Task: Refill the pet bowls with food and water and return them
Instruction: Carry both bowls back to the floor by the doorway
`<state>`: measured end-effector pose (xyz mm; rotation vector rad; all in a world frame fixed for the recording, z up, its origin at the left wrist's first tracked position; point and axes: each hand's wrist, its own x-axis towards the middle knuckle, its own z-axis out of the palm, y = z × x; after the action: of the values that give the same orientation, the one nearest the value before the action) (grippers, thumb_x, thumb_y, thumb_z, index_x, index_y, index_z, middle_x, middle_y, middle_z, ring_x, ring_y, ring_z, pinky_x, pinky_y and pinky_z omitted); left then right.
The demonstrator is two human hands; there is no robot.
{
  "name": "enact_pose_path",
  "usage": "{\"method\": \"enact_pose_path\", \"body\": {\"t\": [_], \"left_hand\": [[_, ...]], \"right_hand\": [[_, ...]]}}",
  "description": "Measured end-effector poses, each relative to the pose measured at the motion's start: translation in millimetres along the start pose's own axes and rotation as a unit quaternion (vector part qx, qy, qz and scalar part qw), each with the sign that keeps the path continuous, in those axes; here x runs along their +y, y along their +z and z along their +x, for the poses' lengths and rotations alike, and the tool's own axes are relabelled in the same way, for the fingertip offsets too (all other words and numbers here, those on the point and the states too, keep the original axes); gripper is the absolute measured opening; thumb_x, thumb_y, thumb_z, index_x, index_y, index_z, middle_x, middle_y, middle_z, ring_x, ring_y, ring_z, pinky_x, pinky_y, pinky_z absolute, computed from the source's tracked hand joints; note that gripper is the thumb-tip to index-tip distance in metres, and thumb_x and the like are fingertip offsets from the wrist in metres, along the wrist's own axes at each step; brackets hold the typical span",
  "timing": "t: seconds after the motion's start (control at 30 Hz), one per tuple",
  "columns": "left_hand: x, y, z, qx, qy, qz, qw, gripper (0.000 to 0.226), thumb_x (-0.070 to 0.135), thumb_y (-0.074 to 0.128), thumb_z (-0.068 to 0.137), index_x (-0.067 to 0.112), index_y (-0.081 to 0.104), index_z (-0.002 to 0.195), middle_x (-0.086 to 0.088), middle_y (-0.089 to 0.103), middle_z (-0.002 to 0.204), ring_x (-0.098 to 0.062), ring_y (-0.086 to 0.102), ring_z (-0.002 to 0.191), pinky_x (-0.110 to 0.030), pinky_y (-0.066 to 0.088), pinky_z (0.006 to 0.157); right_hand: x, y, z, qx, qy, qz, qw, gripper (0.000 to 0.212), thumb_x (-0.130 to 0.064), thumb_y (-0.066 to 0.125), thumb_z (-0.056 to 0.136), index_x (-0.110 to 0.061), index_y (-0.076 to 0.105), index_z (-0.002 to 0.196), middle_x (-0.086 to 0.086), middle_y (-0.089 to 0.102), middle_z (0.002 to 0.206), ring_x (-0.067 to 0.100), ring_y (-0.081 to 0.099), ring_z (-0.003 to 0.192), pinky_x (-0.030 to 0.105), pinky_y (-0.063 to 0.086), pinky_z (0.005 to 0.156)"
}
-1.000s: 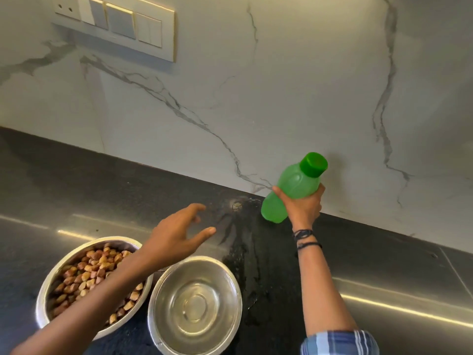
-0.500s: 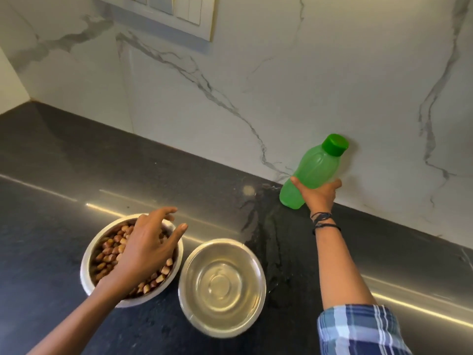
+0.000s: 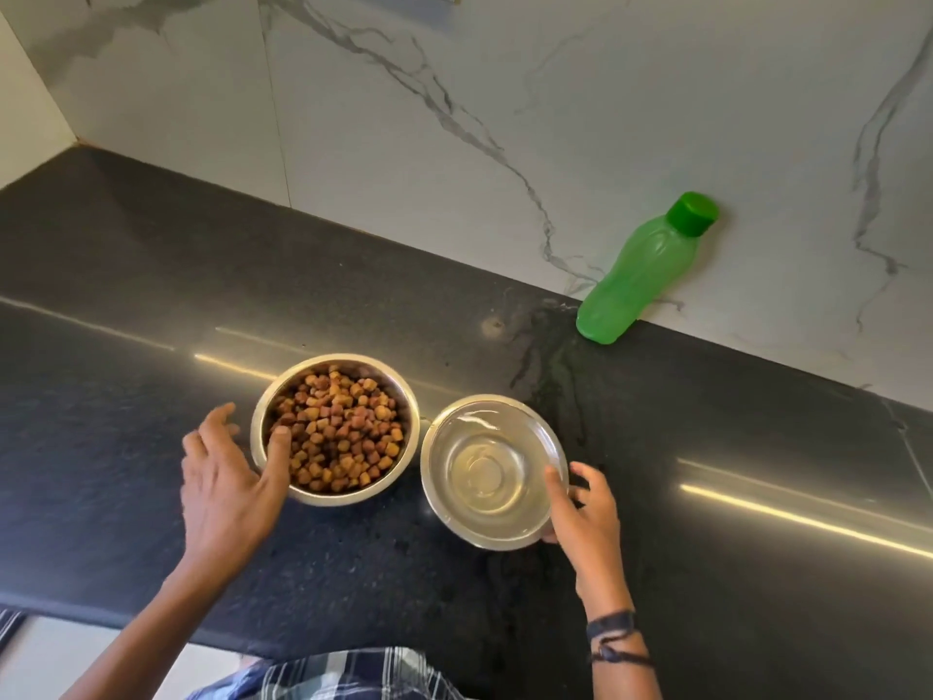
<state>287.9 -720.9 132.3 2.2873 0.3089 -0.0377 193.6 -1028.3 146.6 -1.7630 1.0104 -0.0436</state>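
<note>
Side by side on a black speckled stone countertop (image 3: 126,320) stand two round steel pet bowls, nearly touching. One round steel bowl (image 3: 348,498) is heaped with brown kibble (image 3: 338,431); the other round steel bowl (image 3: 428,462) holds clear water. The left hand (image 3: 227,490) hooks its thumb over the kibble bowl's rim, fingers splayed outside (whether they grip, I cannot tell). The right hand (image 3: 588,517) pinches the water bowl's near rim. A capped green plastic bottle (image 3: 641,270) stands by the white marble wall (image 3: 505,118).
</note>
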Motion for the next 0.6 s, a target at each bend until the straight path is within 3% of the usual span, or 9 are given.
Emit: {"method": "enact_pose_path", "body": {"t": [0.03, 0.1, 0.2, 0.3, 0.43, 0.6], "left_hand": [[-4.6, -2.5, 0.4, -0.039, -0.017, -0.037, 0.998, 0.062, 0.052, 0.05, 0.094, 0.013, 0.033, 0.14, -0.019, 0.048, 0.135, -0.032, 0.053, 0.107, -0.056, 0.042, 0.096], [-10.3, -7.0, 2.1, -0.126, -0.057, -0.109, 0.984, 0.048, 0.042, 0.046, 0.099, 0.015, 0.036, 0.137, -0.018, 0.057, 0.128, -0.026, 0.06, 0.094, -0.051, 0.051, 0.087], [-15.3, -8.7, 6.0, -0.221, -0.098, -0.176, 0.954, 0.033, 0.029, 0.042, 0.103, 0.014, 0.041, 0.132, -0.017, 0.063, 0.107, -0.027, 0.062, 0.074, -0.035, 0.054, 0.062], [-17.8, -8.2, 9.8, -0.276, -0.106, -0.214, 0.931, 0.031, 0.025, 0.041, 0.104, 0.019, 0.039, 0.134, -0.017, 0.063, 0.103, -0.027, 0.063, 0.067, -0.031, 0.055, 0.055], [-17.7, -8.5, 14.5, -0.3, -0.135, -0.277, 0.903, 0.031, 0.02, 0.042, 0.104, 0.028, 0.037, 0.133, -0.017, 0.062, 0.107, -0.029, 0.067, 0.071, -0.033, 0.061, 0.058], [-21.1, -13.9, 16.1, -0.287, -0.132, -0.334, 0.888, 0.038, 0.009, 0.045, 0.101, 0.027, 0.041, 0.134, -0.011, 0.059, 0.119, -0.032, 0.066, 0.1, -0.036, 0.062, 0.065]], "right_hand": [[1.4, 1.8, -7.4, -0.023, 0.011, 0.025, 0.999, 0.045, -0.041, 0.061, 0.095, -0.024, 0.049, 0.134, 0.005, 0.067, 0.112, 0.022, 0.07, 0.093, 0.035, 0.061, 0.066], [3.1, 7.4, -20.4, -0.057, 0.032, 0.083, 0.994, 0.036, -0.03, 0.059, 0.098, -0.03, 0.048, 0.133, 0.007, 0.066, 0.112, 0.024, 0.072, 0.09, 0.033, 0.06, 0.06], [9.7, 14.9, -30.4, -0.071, 0.052, 0.169, 0.982, 0.052, -0.016, 0.057, 0.099, -0.038, 0.04, 0.143, 0.007, 0.064, 0.121, 0.028, 0.072, 0.095, 0.043, 0.062, 0.067], [12.7, 18.4, -37.5, -0.082, 0.064, 0.237, 0.966, 0.066, -0.004, 0.056, 0.097, -0.04, 0.035, 0.148, 0.009, 0.061, 0.128, 0.03, 0.073, 0.099, 0.05, 0.061, 0.074], [11.5, 27.8, -49.2, -0.068, 0.064, 0.287, 0.953, 0.068, 0.001, 0.056, 0.095, -0.04, 0.037, 0.145, 0.01, 0.063, 0.125, 0.032, 0.074, 0.095, 0.049, 0.061, 0.072], [11.3, 45.8, -59.1, -0.016, 0.067, 0.322, 0.944, 0.071, 0.004, 0.056, 0.093, -0.036, 0.037, 0.149, 0.007, 0.064, 0.122, 0.03, 0.075, 0.091, 0.052, 0.061, 0.073]]}}
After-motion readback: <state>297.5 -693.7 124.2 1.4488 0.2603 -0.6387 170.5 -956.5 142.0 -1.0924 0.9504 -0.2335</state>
